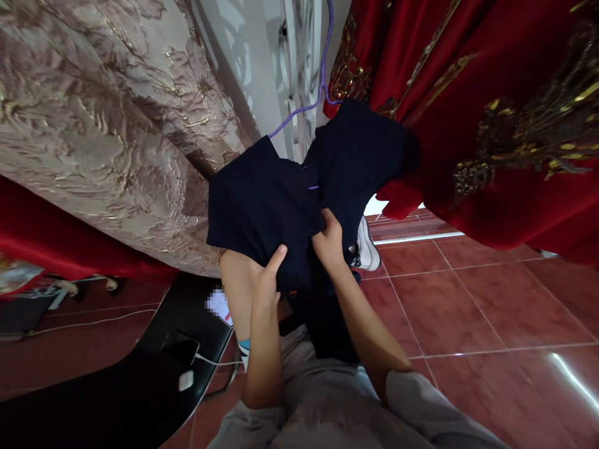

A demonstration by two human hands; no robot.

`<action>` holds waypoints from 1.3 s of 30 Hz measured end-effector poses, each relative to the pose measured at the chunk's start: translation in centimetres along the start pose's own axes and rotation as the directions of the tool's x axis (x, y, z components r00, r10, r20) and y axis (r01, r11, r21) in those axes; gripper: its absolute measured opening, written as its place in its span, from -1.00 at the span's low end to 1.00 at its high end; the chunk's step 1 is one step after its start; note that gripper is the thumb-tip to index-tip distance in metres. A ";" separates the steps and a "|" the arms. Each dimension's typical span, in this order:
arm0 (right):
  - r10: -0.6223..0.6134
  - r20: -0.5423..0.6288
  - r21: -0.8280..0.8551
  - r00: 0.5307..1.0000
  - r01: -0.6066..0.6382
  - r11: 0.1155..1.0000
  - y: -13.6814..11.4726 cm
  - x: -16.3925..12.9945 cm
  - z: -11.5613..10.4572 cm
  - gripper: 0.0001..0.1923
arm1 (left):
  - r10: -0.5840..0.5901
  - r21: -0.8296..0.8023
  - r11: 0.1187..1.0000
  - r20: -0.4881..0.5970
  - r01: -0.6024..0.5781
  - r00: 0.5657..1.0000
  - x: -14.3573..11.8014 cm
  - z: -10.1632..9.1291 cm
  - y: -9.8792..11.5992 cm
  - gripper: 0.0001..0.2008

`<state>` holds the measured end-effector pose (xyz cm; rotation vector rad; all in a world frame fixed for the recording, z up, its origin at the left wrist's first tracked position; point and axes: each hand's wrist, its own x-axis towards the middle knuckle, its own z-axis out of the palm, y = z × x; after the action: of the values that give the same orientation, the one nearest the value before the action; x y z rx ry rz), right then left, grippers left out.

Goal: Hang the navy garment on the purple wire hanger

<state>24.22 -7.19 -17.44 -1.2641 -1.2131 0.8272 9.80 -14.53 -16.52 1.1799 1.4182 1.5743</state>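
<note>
A dark navy garment [271, 199] hangs from a purple hanger [299, 111], its two shoulder parts spread to the left and right. Low on the cloth, my left hand [268, 273] grips the fabric, thumb lying on top and the other fingers hidden underneath. My right hand [330, 242] is closed on the front of the same garment near its middle, bunching the cloth between thumb and fingers. A small purple mark shows at the neck area. The lower end of the garment falls toward my lap in shadow, so its full shape cannot be made out.
Cream textured fabric [116, 118] hangs at the left, red fabric with gold decoration [528, 156] at the right. A black bench [140, 380] holds a phone [181, 347], a cable and a small white case [186, 380]. A white shoe [369, 249] rests on red floor tiles [435, 280].
</note>
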 end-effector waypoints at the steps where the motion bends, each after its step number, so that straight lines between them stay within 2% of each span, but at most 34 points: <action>1: 0.060 0.002 0.003 0.998 -0.061 0.998 0.7 -0.7 0.0 -0.73 | 0.000 0.010 1.000 -0.030 0.000 1.000 -0.1 0.1 0.2 -0.22; 3: 0.178 0.059 0.015 0.982 -0.179 0.984 1.9 -2.2 -0.7 -0.67 | -0.001 0.011 1.000 -0.123 0.002 0.992 -0.1 0.2 0.5 -0.38; 5: 0.252 0.165 0.023 0.954 -0.259 0.966 2.8 -3.6 -1.8 -0.55 | 0.040 0.022 0.999 -0.180 -0.037 0.983 0.2 0.4 0.5 -0.50; 7: 0.269 0.231 0.016 0.935 -0.280 0.960 2.9 -4.5 -2.8 -0.44 | 0.149 0.041 0.989 -0.267 -0.143 0.952 0.6 0.6 0.0 -0.46; 9: 0.270 0.215 0.013 0.939 -0.279 0.960 2.3 -4.9 -3.5 -0.39 | 0.281 0.122 0.959 -0.300 -0.256 0.912 0.8 0.8 -0.8 -0.38; 11: 0.248 0.160 0.029 0.955 -0.256 0.966 1.3 -4.8 -4.0 -0.38 | 0.336 0.205 0.932 -0.188 -0.298 0.923 0.8 1.2 -1.6 -0.47; 13: 0.217 0.123 0.060 0.968 -0.226 0.972 0.4 -4.7 -4.0 -0.38 | 0.285 0.203 0.937 0.034 -0.286 0.958 0.6 1.7 -2.3 -0.68; 15: 0.198 0.142 0.102 0.970 -0.213 0.972 0.0 -4.7 -3.9 -0.40 | 0.203 0.131 0.962 0.241 -0.239 0.949 0.1 2.5 -2.7 -0.78; 17: 0.190 0.182 0.159 0.965 -0.220 0.963 0.1 -4.9 -3.7 -0.44 | 0.153 0.068 0.980 0.340 -0.187 0.928 -0.5 3.4 -2.9 -0.77; 20: 0.161 0.237 0.221 0.958 -0.214 0.951 0.7 -5.2 -3.7 -0.53 | 0.146 0.047 0.984 0.358 -0.174 0.922 -1.0 4.3 -2.7 -0.85; 24: 0.138 0.256 0.223 0.957 -0.197 0.955 0.8 -5.1 -4.5 -0.62 | 0.162 0.058 0.979 0.365 -0.196 0.917 -0.9 4.6 -2.5 -0.95; 27: 0.140 0.267 0.218 0.953 -0.201 0.955 0.2 -4.8 -5.0 -0.64 | 0.164 0.009 0.983 0.393 -0.182 0.905 -0.6 4.5 -2.6 -0.88; 30: 0.140 0.326 0.204 0.935 -0.214 0.955 -0.2 -4.8 -5.0 -0.64 | 0.172 -0.053 0.985 0.400 -0.165 0.900 -0.5 4.5 -2.9 -0.77; 36: 0.119 0.436 0.230 0.892 -0.239 0.943 -0.2 -5.3 -4.4 -0.61 | 0.170 -0.082 0.985 0.282 -0.153 0.944 -0.6 4.5 -3.3 -0.94; 39: 0.088 0.417 0.267 0.904 -0.214 0.940 -1.5 -3.8 -4.4 -0.62 | 0.194 -0.080 0.980 0.191 -0.181 0.962 -0.5 5.0 -3.9 -0.93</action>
<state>27.41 -12.22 -16.25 -0.9661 -1.2499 1.3885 14.33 -12.67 -20.56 1.4256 1.1493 1.5658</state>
